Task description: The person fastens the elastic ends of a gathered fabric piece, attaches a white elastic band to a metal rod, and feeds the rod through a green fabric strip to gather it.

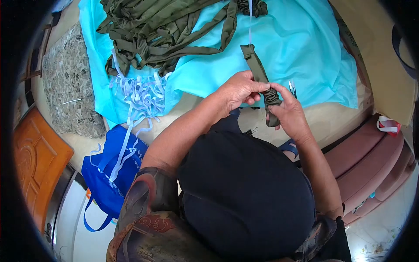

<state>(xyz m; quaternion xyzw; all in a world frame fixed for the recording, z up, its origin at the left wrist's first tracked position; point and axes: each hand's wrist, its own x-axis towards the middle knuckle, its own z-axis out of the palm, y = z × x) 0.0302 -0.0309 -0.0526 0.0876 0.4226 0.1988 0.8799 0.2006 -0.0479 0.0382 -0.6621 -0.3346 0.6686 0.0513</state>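
Observation:
An olive-green fabric strip (258, 70) stretches between my two hands over the edge of a turquoise cloth (196, 81). My left hand (241, 91) pinches it near the middle with thumb and fingers. The lower part, bunched into tight gathers, is gripped by my right hand (291, 114). From the strip's far end a thin whitish band (250, 27) runs up to a gathered green piece (255, 8). Just beyond my right hand lies a small metal tool, perhaps thread snips (292, 86), partly hidden by the fingers.
More green strips (161, 32) are heaped at the back. Tangled pale ribbons (142, 94) trail into a blue bag (114, 159) on the left. A patterned cushion (67, 83) lies at far left, brownish-pink padded seating (362, 157) at right. A black binder clip (251, 132) shows near my lap.

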